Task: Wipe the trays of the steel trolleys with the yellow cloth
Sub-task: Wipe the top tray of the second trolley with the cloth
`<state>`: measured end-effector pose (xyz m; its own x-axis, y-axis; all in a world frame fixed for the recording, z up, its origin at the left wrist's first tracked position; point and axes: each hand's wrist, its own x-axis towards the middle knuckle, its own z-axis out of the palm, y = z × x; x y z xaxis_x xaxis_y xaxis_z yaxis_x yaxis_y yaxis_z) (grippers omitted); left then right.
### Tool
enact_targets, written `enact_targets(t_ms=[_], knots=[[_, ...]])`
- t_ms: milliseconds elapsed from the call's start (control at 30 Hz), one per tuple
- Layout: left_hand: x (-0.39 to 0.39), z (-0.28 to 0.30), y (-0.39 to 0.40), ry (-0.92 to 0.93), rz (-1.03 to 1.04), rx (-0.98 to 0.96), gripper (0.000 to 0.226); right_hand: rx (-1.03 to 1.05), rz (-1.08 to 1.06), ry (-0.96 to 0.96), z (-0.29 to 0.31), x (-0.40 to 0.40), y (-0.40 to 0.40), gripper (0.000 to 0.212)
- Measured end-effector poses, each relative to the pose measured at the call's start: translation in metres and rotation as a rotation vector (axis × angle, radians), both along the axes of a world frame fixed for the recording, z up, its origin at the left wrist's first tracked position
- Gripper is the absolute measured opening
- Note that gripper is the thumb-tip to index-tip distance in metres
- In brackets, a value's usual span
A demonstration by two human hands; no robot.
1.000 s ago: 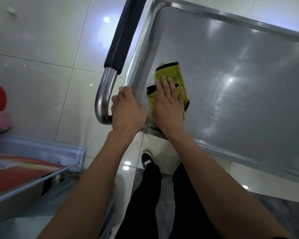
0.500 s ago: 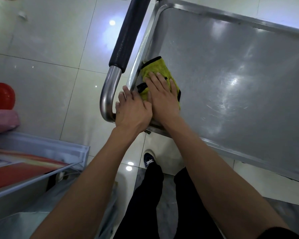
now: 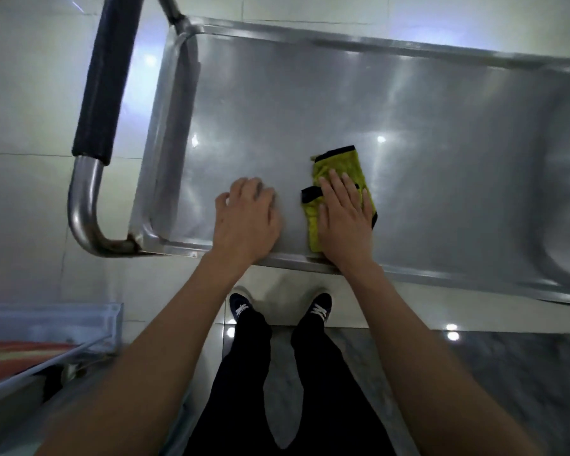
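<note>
The steel trolley's top tray [image 3: 408, 103] fills the upper half of the head view. A folded yellow cloth with black trim [image 3: 343, 166] lies on the tray near its front rim. My right hand [image 3: 344, 218] presses flat on the cloth with straight fingers. My left hand [image 3: 246, 218] hovers or rests on the bare tray just left of the cloth, fingers loosely curled, holding nothing; the two hands are apart.
The trolley's push handle with a black grip [image 3: 107, 77] curves round the tray's left end. A low steel-framed box with red contents [image 3: 30, 353] stands at the lower left. My feet [image 3: 280, 307] stand on the glossy tiled floor under the tray's front rim.
My right hand has slid the cloth from the tray's left corner to the right along the front rim. My left hand has left the corner by the handle and come onto the tray.
</note>
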<state>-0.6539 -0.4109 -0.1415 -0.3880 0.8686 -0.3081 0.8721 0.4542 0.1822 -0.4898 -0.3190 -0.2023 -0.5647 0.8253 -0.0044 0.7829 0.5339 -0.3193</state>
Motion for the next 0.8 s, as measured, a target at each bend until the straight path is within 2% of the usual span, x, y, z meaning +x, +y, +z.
enact_targets(t_ms=[167,267,567,800], knots=[[0.043,-0.003,0.019,0.004,-0.019,-0.097,0.041,0.000,-0.115,0.012,0.003,0.075,0.032,0.046],[0.051,-0.001,0.022,0.043,-0.048,-0.128,0.042,-0.008,-0.100,-0.013,0.005,0.102,0.040,0.048],[0.056,0.000,0.021,0.041,-0.041,-0.147,0.045,0.010,-0.059,-0.036,0.007,0.114,-0.004,0.050],[0.047,0.001,0.016,-0.029,-0.058,-0.133,0.045,0.002,-0.079,-0.113,0.012,0.091,-0.024,0.052]])
